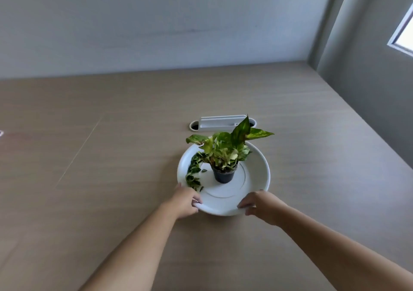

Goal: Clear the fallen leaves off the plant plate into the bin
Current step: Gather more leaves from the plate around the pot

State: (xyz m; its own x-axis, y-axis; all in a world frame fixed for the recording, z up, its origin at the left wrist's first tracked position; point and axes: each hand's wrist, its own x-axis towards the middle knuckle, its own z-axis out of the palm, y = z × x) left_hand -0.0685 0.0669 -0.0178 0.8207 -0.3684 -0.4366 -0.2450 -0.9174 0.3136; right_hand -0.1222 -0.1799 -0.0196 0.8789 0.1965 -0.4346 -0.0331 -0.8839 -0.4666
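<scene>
The plate point(257, 179) sits on the table point(111, 156), its near rim held by 2 hands. The left hand point(184, 201) pinches the near-left rim: one of its fingers point(196, 199) lies over the top, while the rest are hidden under the rim. The right hand point(262, 205) curls its fingers, held close together, over the near-right rim. Both forearms reach forward from the bottom of the view, wrists low over the table.

The fallen leaves point(193, 174) lie in a loose strip along the plate's left side, just beyond the left fingers, the nearest almost at the knuckles. A black pot point(224, 175) stands upright mid-plate, beyond and between the 2 hands, apart from the leaves. Its plant point(225, 147) spreads over the far rim.

Bare table runs wide to the left of the left fingers and to the right of the right fingers. Beyond the plate, near its far rim, a white cable slot point(221, 123) is set into the table. The wall point(156, 22) closes the far edge, and a window point(404, 29) sits far right.
</scene>
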